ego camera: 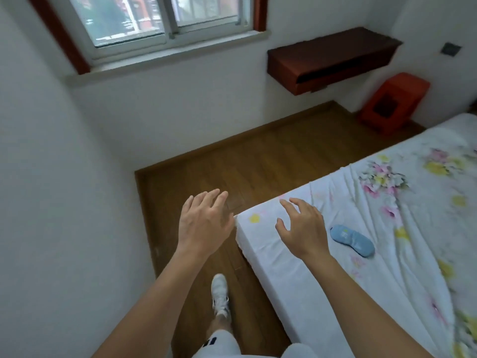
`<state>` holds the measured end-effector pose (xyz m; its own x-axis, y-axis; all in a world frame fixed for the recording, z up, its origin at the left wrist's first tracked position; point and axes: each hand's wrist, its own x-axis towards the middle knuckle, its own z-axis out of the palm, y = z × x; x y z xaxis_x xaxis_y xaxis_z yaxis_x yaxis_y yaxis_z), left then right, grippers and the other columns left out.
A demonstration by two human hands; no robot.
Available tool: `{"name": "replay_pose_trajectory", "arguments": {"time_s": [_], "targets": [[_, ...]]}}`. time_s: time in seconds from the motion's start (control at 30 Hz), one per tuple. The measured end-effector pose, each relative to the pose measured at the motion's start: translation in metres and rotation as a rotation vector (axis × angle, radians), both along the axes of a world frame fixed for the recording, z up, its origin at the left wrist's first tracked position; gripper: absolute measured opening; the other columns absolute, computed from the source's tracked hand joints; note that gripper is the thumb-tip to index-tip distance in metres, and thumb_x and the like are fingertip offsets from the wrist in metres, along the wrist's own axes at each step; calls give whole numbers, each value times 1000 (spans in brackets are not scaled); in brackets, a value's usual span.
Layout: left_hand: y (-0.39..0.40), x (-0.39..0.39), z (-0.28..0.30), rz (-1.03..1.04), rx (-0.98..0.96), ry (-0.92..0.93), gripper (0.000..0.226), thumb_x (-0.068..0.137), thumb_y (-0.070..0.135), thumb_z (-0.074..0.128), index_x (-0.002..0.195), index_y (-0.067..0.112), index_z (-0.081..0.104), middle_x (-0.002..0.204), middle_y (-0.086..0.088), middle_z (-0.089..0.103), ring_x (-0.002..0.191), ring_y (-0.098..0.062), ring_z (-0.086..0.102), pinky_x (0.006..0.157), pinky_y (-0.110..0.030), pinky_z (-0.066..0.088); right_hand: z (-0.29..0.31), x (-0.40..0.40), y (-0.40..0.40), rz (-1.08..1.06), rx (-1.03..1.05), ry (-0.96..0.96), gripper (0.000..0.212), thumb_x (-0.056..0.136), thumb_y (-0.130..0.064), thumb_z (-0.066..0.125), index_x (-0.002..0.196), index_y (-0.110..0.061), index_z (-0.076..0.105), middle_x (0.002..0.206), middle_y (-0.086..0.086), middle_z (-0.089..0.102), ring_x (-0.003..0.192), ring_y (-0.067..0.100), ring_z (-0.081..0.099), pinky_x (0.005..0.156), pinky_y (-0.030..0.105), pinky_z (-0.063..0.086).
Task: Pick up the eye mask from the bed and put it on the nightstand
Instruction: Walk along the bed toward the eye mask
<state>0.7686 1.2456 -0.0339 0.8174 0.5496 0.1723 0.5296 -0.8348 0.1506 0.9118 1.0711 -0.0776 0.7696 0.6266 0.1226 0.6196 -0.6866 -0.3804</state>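
A light blue eye mask (352, 240) lies flat on the bed (387, 254), near the bed's corner. The bed has a white sheet with pink and yellow flowers. My right hand (302, 227) hovers over the bed's corner, just left of the mask, fingers spread, holding nothing. Over the wooden floor beside the bed, my left hand (204, 220) is also spread and empty. An orange-red nightstand (392, 103) stands on the floor at the far right, against the wall by the head of the bed.
A dark wooden wall shelf (330, 60) hangs above and left of the nightstand. A window (160, 19) is in the far wall. The brown floor (232, 161) runs between bed and wall. My foot in a white shoe (220, 295) steps along it.
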Motion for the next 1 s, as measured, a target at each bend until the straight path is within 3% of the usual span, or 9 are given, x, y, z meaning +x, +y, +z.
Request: {"name": "replay_pose_trajectory", "arguments": {"time_s": [0.5,0.77,1.0], "targets": [[105,226,-33,-583,-89,55,51,89,50,49,131,23,58,136,1,64,125,-23,58,109,-50,41,-16,96,34,-646,-101,102,46,87,-28,67,131,-15,63,134,14,63,118,34,60,99,50,48],[64,306,-49,-904,-148,85,50,89,45,55,133,20,56,136,-3,64,124,-26,58,109,-49,41,-11,97,-14,-916,-165,111,49,87,-26,69,133,-12,61,136,15,61,119,36,60,102,49,46],[13,346,-71,-1070,-162,94,47,87,39,62,128,18,61,131,-7,67,119,-30,62,101,-49,45,-20,103,-60,-1009,-233,128,51,88,-27,66,137,-14,57,138,13,58,121,34,58,101,48,45]]}}
